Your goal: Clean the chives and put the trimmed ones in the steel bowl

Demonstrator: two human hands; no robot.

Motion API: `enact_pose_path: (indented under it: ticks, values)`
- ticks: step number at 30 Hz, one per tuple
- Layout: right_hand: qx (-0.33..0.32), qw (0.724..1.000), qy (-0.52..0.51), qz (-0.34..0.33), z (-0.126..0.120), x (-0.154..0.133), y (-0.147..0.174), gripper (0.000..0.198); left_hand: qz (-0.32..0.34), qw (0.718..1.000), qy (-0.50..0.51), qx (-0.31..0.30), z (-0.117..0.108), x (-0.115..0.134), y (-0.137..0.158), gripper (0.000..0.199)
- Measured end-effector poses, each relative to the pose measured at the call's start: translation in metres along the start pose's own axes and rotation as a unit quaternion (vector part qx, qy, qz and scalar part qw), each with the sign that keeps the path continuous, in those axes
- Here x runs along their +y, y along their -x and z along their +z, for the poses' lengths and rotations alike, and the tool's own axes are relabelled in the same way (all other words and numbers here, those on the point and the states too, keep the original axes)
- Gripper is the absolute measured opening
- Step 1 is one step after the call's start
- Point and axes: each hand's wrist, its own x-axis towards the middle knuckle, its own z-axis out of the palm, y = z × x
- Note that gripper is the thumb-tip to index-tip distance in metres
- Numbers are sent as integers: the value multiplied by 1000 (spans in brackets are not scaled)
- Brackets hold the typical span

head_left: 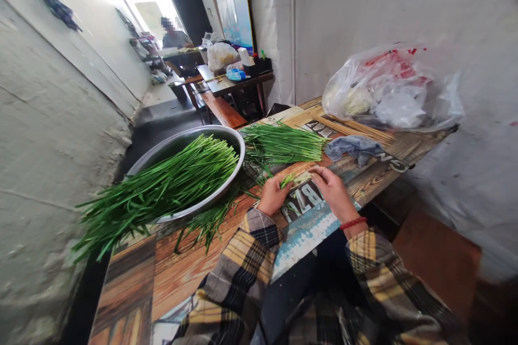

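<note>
My left hand [274, 194] is closed around a few green garlic chives [287, 180], whose pale ends poke out past the thumb. Just to its right, my right hand [331, 190] has thumb and fingers pinched together above the table; whatever they hold is too small to make out. Beyond both hands lies a flat pile of garlic chives [289, 143] with the cut ends pointing right. To the left, a large metal basin [242, 153] holds a thick bundle of chives [182, 172], their leaves hanging over its rim. Loose leaves [210, 223] are scattered beside the basin.
A grey-blue cloth [354, 148] and thin wooden sticks [360, 130] lie behind my right hand. A clear plastic bag [392, 89] stands against the wall on the patterned wooden table [182, 275]. A person [176, 38] sits far back, past another table [222, 83].
</note>
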Motion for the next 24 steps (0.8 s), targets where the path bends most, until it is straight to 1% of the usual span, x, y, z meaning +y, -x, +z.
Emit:
enact_pose_path:
  ticks: [2, 5, 6, 8, 10, 12, 15, 20, 22, 24]
  values:
    - [-25, 997, 63, -38, 2, 0, 2, 29, 3, 1000, 1, -9, 0, -1, 0, 29]
    - [-31, 985, 135, -99, 5, -1, 4, 21, 9, 1000, 0, -6, 0, -1, 0, 27]
    - [-25, 984, 142, -108, 6, -2, 5, 20, 15, 1000, 1, -5, 0, 0, 0, 25]
    - [-13, 986, 133, -99, 7, -3, 6, 20, 28, 1000, 0, -6, 0, 3, -1, 21]
    - [0, 993, 97, -67, 8, -5, 7, 21, 27, 999, -19, 0, 0, 5, -1, 20]
    - [10, 999, 40, -32, 9, -6, 8, 22, 22, 999, -40, 15, 1, 7, 0, 23]
    - [22, 999, -39, 12, 13, -7, 10, 24, 30, 998, -53, 27, 3, 11, 0, 29]
    - [55, 984, -150, 76, 17, -6, 7, 26, 46, 998, -44, 19, 6, 16, 1, 32]
    - [88, 974, -191, 83, 14, -4, 4, 27, 49, 997, -59, 20, 4, 15, 1, 30]
    - [118, 967, -213, 80, 8, -2, 2, 27, 44, 995, -80, 34, 2, 11, 1, 27]
